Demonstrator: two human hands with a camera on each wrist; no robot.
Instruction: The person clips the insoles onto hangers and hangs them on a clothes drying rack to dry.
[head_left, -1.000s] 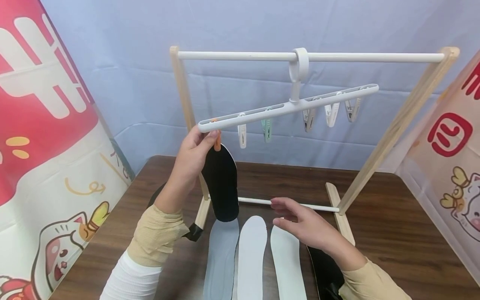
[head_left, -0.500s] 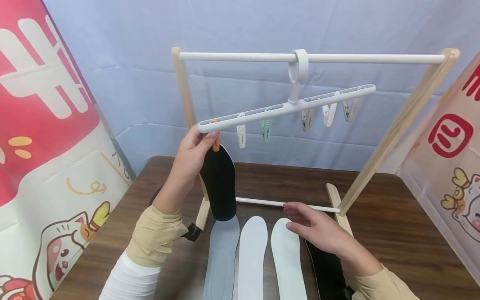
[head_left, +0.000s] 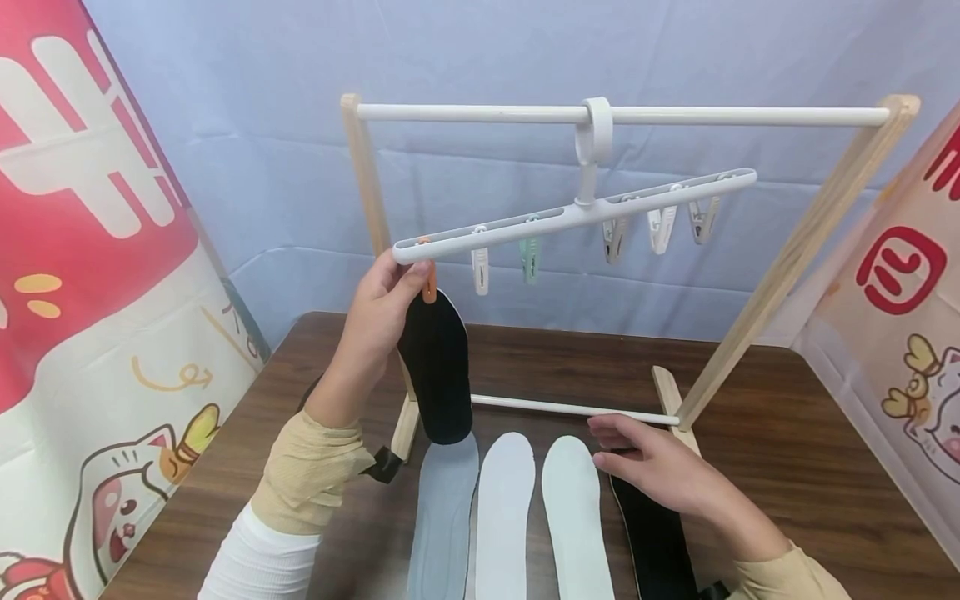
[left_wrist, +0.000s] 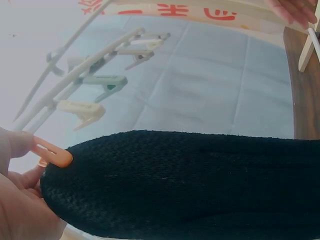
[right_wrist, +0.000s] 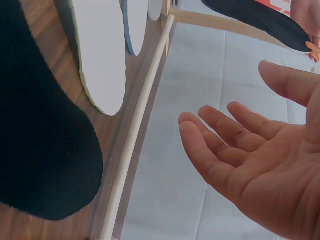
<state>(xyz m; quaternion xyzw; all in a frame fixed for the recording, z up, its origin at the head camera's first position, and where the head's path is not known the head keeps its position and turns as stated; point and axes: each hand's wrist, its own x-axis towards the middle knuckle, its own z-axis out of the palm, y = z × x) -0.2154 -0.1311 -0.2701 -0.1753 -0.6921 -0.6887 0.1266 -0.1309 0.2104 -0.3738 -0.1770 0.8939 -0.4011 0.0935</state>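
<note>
At the left end of a white clip hanger [head_left: 510, 231], my left hand [head_left: 381, 304] pinches an orange clothespin [head_left: 429, 283] between thumb and fingers. A black insole [head_left: 437, 367] hangs down from it; the left wrist view shows the clothespin's tip at the edge of the black insole [left_wrist: 170, 180]. My right hand [head_left: 660, 462] has relaxed fingers and nothing in its palm, as the right wrist view also shows. Nearest it are a pale white insole [head_left: 576, 508] and another black insole [head_left: 651, 533] lying on the table.
A grey insole [head_left: 444, 517] and a white insole [head_left: 507, 508] lie farther left in the row. The hanger loops over the white top bar [head_left: 712, 116] of a wooden-sided rack [head_left: 810, 233]. A green clothespin [head_left: 529, 260] and several pale ones hang along it.
My right hand has drawn away to the right, uncovering more of the pale insole's tip. The left hand keeps its hold, and the black insole hangs almost where it was.
</note>
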